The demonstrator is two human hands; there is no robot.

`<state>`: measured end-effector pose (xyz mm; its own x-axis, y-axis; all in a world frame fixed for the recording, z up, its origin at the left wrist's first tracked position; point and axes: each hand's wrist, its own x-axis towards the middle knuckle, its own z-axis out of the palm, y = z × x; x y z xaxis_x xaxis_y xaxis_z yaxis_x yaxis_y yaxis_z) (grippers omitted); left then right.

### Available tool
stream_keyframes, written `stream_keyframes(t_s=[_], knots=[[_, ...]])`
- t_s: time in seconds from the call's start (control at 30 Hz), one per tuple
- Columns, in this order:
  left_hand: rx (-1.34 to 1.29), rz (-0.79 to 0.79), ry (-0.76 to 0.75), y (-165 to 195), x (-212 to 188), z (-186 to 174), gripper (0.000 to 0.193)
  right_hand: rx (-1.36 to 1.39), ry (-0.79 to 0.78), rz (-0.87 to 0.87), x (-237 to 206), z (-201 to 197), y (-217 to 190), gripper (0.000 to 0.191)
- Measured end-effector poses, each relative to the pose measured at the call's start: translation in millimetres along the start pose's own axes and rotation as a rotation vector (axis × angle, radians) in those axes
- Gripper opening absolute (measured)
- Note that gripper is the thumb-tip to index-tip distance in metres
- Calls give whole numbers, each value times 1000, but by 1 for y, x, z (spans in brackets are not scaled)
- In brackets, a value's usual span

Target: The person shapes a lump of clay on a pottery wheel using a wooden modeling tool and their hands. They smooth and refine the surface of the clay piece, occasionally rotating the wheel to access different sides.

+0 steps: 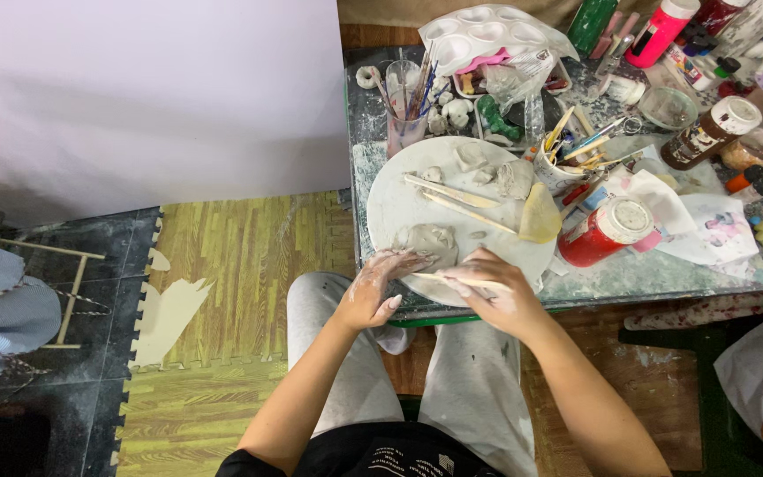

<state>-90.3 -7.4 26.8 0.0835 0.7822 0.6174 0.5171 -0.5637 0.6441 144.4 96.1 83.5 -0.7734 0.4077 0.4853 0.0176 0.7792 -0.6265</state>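
Observation:
A round white board lies on the table's near-left part, with grey clay lumps and two wooden sticks on it. Near its front edge sits a larger grey clay piece. My left hand, smeared with clay, rests its fingers against that piece. My right hand holds a thin wooden modelling tool lying across the board's front rim, its tip pointing towards the clay piece. A yellow sponge lies on the board's right side.
A red paint jar lies beside the board. A cup of brushes, a white palette, paint bottles, a brown jar and stained paper towels crowd the table. Another person's sleeve shows at right. Foam mats cover the floor.

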Motion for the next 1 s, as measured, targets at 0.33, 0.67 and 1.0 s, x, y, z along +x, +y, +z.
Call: stream_keyframes(t_s=[0.33,0.67,1.0], knots=[[31,1,29,-6,-2,6,75,439,80,322,-47,-46,60,21],[124,34,-46,-5,-3,3,71,210,-90,162,-25,-28,58,27],[539,237,-162,2,-8,8,62,448,290,515,-89,-68,64,15]])
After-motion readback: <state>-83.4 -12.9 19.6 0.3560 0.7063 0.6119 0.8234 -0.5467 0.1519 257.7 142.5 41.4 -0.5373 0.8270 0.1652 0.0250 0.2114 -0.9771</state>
